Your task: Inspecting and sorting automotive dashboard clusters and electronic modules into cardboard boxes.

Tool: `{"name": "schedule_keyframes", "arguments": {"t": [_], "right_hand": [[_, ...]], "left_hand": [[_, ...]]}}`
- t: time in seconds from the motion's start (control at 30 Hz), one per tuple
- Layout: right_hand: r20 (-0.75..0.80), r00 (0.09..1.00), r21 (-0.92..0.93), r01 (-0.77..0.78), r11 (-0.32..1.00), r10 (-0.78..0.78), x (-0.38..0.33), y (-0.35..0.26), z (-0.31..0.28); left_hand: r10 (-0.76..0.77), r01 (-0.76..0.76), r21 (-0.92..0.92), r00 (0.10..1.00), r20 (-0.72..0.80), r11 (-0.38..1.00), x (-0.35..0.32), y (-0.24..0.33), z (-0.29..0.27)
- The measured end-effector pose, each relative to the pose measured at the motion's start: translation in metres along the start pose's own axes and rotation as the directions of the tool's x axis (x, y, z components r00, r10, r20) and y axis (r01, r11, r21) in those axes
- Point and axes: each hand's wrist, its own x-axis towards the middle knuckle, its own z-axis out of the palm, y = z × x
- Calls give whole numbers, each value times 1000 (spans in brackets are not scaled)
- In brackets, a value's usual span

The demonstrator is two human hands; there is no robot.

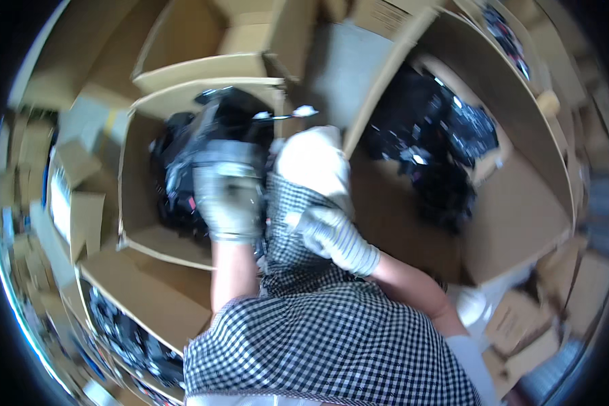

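My left hand (230, 193), in a pale work glove, is over a cardboard box (132, 203) of shiny black bundles (183, 155). Motion smears its fingers, so its grip is unclear. From the bundles a thin dark cable with a white end (305, 110) sticks out past the box's right wall. My right hand (335, 237), in a striped grey-white glove, is in front of my body, above the black-and-white checked apron (331, 331). Its fingers are curled together; whatever they may hold is too blurred to name. Beyond it lies a rounded white shape (312, 162).
A large box (521, 210) at the right holds black, glossy plastic-like bundles (433, 128). Another carton (203, 40) stands open behind the left box. At the lower left, a box of black items (132, 338) sits close to my body. Flattened cardboard (517, 318) lies at lower right.
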Motion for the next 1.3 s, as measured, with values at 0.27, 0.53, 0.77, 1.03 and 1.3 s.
{"name": "schedule_keyframes", "arguments": {"t": [0.27,0.53,0.77,1.03,1.3], "right_hand": [[-279,960,66,7,998,12,-68,32,-66],[-540,829,33,192,981,-144,-122,39,-150],[-633,770,-38,74,997,-81,-154,66,-238],[-587,769,-161,198,967,-255,-176,41,-251],[-651,681,-217,256,942,-335,-184,42,-243]], "left_hand": [[286,-356,117,875,390,927,221,349,-26],[-189,-705,703,680,708,94,58,-44,136],[-917,-985,-132,-156,368,114,12,-350,68],[-996,-792,-604,-75,-49,89,37,-508,-5],[-921,-925,-223,348,-177,-307,30,-464,5]]}}
